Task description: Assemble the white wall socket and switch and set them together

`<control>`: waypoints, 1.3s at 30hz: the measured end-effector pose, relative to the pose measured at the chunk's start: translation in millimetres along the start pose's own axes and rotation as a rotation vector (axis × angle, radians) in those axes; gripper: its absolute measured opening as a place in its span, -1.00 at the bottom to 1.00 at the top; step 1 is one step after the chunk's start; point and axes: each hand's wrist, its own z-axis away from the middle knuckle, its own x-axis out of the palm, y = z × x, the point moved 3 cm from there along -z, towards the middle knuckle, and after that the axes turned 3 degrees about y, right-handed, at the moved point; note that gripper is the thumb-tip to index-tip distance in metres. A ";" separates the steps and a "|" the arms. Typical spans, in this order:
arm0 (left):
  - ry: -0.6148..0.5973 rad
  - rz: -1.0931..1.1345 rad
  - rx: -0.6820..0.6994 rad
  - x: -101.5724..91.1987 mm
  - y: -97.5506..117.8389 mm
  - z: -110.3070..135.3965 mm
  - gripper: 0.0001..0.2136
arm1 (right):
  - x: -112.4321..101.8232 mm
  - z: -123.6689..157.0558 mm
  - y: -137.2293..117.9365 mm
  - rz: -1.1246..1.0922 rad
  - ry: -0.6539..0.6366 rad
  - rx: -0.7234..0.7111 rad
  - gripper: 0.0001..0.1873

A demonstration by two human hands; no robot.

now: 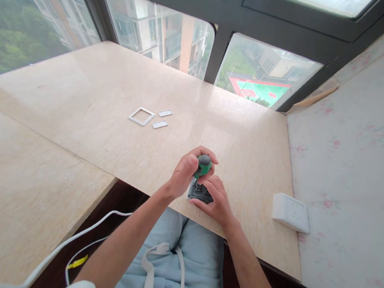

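Observation:
My left hand [186, 170] is wrapped round the green and grey handle of a stubby screwdriver [204, 165], which stands upright on a dark grey switch module [198, 193]. My right hand [216, 197] grips that module from the right and below, holding it against the near edge of the beige marble tabletop [111, 120]. The screwdriver's tip is hidden between my fingers. Farther back on the tabletop lie a white square frame [141, 116] and two small white plates [162, 118].
A white wall socket [291, 212] sits on the wall at the right, just past the table's edge. A white cable [71, 241] runs below the table by my lap. Large windows stand behind the table.

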 end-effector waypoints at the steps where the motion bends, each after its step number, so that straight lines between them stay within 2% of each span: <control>1: -0.002 0.009 0.005 -0.4 -1.8 0.4 -0.51 | 0.1 0.1 0.1 0.002 -0.002 0.003 -0.36; 5: -0.013 0.032 0.000 -1.3 -2.9 3.4 -0.56 | 0.3 1.2 0.9 0.016 -0.012 0.007 -0.32; 8: -0.029 -0.029 0.050 -2.1 2.4 5.3 -0.62 | 0.4 1.4 1.0 0.008 -0.014 0.008 -0.34; 10: 0.007 -0.096 0.053 -4.2 4.0 5.8 -0.57 | 0.3 1.1 0.6 0.002 -0.007 0.001 -0.34; 13: 0.070 -0.129 -0.024 -5.5 1.1 5.0 -0.49 | 0.3 0.9 0.5 0.009 -0.005 0.001 -0.34; 16: 0.139 -0.038 -0.073 -2.1 -2.5 1.1 -0.51 | 0.1 1.1 0.6 0.024 0.005 -0.003 -0.34; 20: 0.207 0.055 -0.062 3.9 -5.5 -5.8 -0.52 | -0.2 0.6 0.1 0.022 0.006 -0.003 -0.34; 22: 0.193 0.051 -0.065 4.6 -8.2 -7.4 -0.45 | -0.2 -0.2 -0.3 0.010 -0.005 0.008 -0.36; 25: 0.103 0.054 -0.033 3.9 -12.9 -6.6 -0.35 | -0.8 -1.4 -1.3 -0.004 -0.005 0.012 -0.39; 28: 0.049 0.067 -0.008 2.4 -16.9 -4.5 -0.47 | -1.2 -1.6 -1.7 0.002 -0.004 0.004 -0.44; 32: 0.064 0.038 0.004 1.0 -14.6 -4.2 -0.60 | -0.8 -0.7 -0.7 0.002 -0.002 -0.003 -0.42; 36: 0.053 -0.046 -0.059 0.7 -8.7 -7.4 -0.46 | -0.8 -0.7 -0.3 0.004 0.016 -0.027 -0.37; 39: 0.045 -0.021 -0.114 1.8 -8.2 -10.4 -0.37 | -1.5 -1.6 -0.6 -0.009 0.013 -0.016 -0.37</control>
